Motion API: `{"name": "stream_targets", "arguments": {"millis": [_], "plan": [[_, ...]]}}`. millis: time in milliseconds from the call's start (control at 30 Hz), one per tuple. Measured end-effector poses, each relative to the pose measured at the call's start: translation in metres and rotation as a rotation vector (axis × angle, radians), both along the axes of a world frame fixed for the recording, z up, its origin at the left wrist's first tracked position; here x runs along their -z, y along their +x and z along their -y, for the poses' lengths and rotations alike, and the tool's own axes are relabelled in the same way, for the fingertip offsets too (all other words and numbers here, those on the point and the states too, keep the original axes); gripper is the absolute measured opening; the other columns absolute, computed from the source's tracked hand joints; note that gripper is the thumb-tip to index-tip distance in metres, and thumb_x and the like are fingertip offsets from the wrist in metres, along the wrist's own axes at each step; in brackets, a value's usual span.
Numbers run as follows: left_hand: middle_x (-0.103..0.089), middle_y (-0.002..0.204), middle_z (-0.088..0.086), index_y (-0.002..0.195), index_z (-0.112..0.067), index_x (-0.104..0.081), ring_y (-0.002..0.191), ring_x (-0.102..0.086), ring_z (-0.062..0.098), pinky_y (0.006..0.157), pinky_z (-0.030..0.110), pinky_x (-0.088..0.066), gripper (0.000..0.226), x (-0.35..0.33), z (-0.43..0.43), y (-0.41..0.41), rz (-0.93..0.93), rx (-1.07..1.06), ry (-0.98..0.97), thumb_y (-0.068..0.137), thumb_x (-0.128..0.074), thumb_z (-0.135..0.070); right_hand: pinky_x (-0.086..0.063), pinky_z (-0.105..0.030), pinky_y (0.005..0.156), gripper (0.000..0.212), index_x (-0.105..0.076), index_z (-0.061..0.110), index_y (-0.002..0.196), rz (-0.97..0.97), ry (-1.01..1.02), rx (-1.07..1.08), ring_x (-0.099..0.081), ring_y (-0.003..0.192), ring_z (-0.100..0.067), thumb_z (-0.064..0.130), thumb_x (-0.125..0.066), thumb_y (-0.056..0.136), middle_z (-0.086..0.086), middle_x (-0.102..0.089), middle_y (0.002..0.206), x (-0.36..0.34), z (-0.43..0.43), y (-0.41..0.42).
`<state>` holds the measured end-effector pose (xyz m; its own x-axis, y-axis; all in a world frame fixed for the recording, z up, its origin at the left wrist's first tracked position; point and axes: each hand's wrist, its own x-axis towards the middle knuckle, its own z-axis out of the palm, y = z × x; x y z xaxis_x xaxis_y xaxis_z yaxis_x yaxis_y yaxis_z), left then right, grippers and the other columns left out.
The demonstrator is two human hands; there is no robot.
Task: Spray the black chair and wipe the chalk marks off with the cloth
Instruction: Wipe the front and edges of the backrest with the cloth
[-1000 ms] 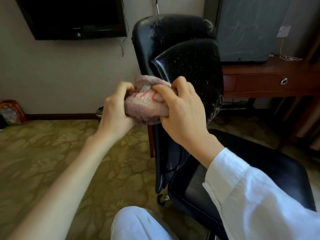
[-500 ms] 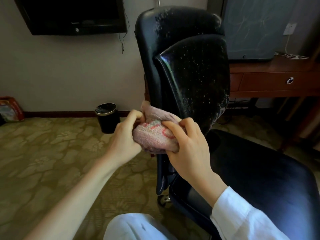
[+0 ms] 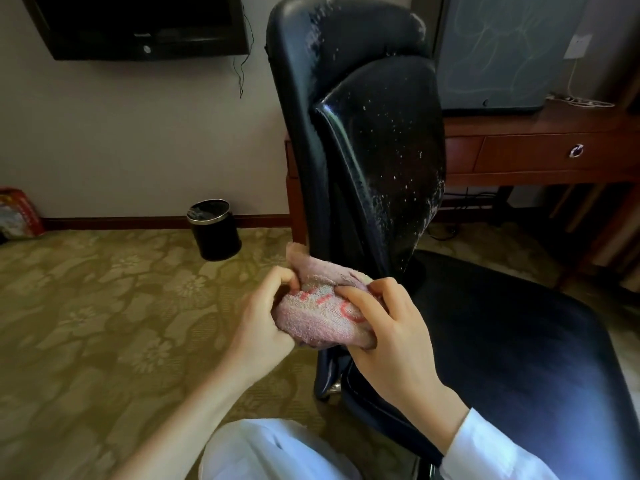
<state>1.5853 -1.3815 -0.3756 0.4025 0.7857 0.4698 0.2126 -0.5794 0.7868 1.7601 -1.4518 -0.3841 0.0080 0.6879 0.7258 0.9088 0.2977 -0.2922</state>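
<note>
The cloth (image 3: 322, 311) is gripped by both hands, left (image 3: 263, 317) and right (image 3: 388, 337), bunched against the chair (image 3: 374, 150) back's near left edge. A clean fold is best turned outward before the droplet-speckled back is wiped.

Beige wall (image 3: 138, 133) carries a dark TV (image 3: 138, 26). Patterned olive carpet (image 3: 86, 323) holds a black bin (image 3: 213, 230); wooden desk (image 3: 540, 157) sits right

A black waste bin (image 3: 214, 229) stands on patterned carpet (image 3: 104, 306) below a wall-mounted television (image 3: 138, 26), beside a wooden desk (image 3: 540, 150).
</note>
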Motion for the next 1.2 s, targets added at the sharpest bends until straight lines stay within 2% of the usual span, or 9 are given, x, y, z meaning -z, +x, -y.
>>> {"name": "stream_targets", "arguments": {"millis": [233, 367, 433, 500, 567, 733, 900, 1067, 1200], "plan": [[-0.052, 0.097, -0.015, 0.096, -0.033, -0.048, 0.082, -0.056, 0.011, 0.05, 0.037, -0.048, 0.065, -0.031, 0.041, -0.002, -0.034, -0.124, 0.235, 0.052, -0.077, 0.003, -0.046, -0.031, 0.07, 0.04, -0.066, 0.01, 0.115, 0.07, 0.128, -0.019, -0.053, 0.091, -0.026, 0.028, -0.06, 0.079, -0.014, -0.055, 0.105, -0.046, 0.022, 0.01], [-0.05, 0.101, -0.017, 0.103, -0.017, -0.048, 0.086, -0.06, 0.01, 0.045, 0.02, -0.048, 0.054, -0.097, 0.043, -0.004, 0.028, -0.166, 0.438, 0.061, -0.073, 0.007, -0.046, -0.036, 0.067, 0.038, -0.066, 0.008, 0.113, 0.023, 0.263, -0.032, -0.05, 0.091, -0.026, 0.026, -0.061, 0.081, -0.017, -0.053, 0.102, -0.11, 0.027, 0.004], [-0.054, 0.105, -0.007, 0.104, -0.011, -0.05, 0.089, -0.061, 0.007, 0.052, 0.011, -0.048, 0.042, -0.134, 0.043, -0.005, 0.077, -0.185, 0.519, 0.07, -0.068, 0.005, -0.046, -0.038, 0.069, 0.037, -0.066, 0.009, 0.114, 0.01, 0.34, -0.018, -0.05, 0.092, -0.027, 0.021, -0.062, 0.079, -0.017, -0.053, 0.103, -0.143, 0.028, 0.0], [-0.057, 0.103, -0.002, 0.101, -0.019, -0.048, 0.091, -0.059, 0.003, 0.061, 0.012, -0.048, 0.036, -0.16, 0.04, -0.006, 0.096, -0.185, 0.565, 0.074, -0.064, -0.002, -0.047, -0.039, 0.071, 0.041, -0.065, 0.012, 0.116, 0.011, 0.36, 0.01, -0.051, 0.094, -0.027, 0.018, -0.063, 0.075, -0.015, -0.052, 0.104, -0.168, 0.024, -0.004], [-0.056, 0.095, -0.006, 0.097, -0.03, -0.044, 0.084, -0.057, 0.004, 0.056, 0.02, -0.045, 0.043, -0.165, 0.037, -0.006, 0.095, -0.174, 0.522, 0.072, -0.061, 0.0, -0.048, -0.04, 0.07, 0.045, -0.064, 0.015, 0.116, 0.01, 0.321, 0.029, -0.051, 0.093, -0.026, 0.018, -0.063, 0.072, -0.012, -0.052, 0.104, -0.174, 0.019, -0.006], [-0.054, 0.092, -0.006, 0.096, -0.013, -0.049, 0.081, -0.053, -0.001, 0.058, 0.024, -0.044, 0.04, -0.11, 0.036, -0.004, -0.005, -0.134, 0.393, 0.059, -0.054, 0.002, -0.046, -0.034, 0.065, 0.044, -0.063, 0.015, 0.115, 0.051, 0.191, -0.007, -0.048, 0.09, -0.021, 0.028, -0.06, 0.073, -0.009, -0.051, 0.104, -0.117, 0.024, 0.004], [-0.054, 0.089, -0.012, 0.091, -0.022, -0.051, 0.078, -0.058, 0.011, 0.054, 0.027, -0.045, 0.049, -0.048, 0.037, -0.004, -0.044, -0.043, 0.232, 0.053, -0.064, 0.006, -0.047, -0.039, 0.065, 0.045, -0.062, 0.016, 0.12, 0.033, 0.067, 0.004, -0.052, 0.089, -0.025, 0.028, -0.067, 0.076, -0.009, -0.053, 0.106, -0.038, 0.034, 0.007], [-0.053, 0.085, -0.011, 0.086, -0.024, -0.051, 0.076, -0.053, 0.009, 0.059, 0.024, -0.038, 0.055, 0.012, 0.034, -0.003, -0.128, -0.022, 0.143, 0.04, -0.075, -0.006, -0.047, -0.035, 0.067, 0.041, -0.065, 0.016, 0.116, -0.092, 0.003, 0.02, -0.052, 0.087, -0.025, 0.031, -0.057, 0.078, -0.009, -0.053, 0.104, 0.025, 0.041, 0.0], [-0.052, 0.082, -0.013, 0.082, -0.018, -0.054, 0.076, -0.051, 0.007, 0.062, 0.02, -0.036, 0.05, 0.048, 0.033, -0.001, -0.158, -0.047, 0.136, 0.038, -0.075, -0.003, -0.048, -0.035, 0.068, 0.048, -0.057, 0.023, 0.119, -0.167, -0.021, 0.033, -0.05, 0.091, -0.022, 0.022, -0.066, 0.073, -0.005, -0.051, 0.106, 0.074, 0.042, -0.004]]}}
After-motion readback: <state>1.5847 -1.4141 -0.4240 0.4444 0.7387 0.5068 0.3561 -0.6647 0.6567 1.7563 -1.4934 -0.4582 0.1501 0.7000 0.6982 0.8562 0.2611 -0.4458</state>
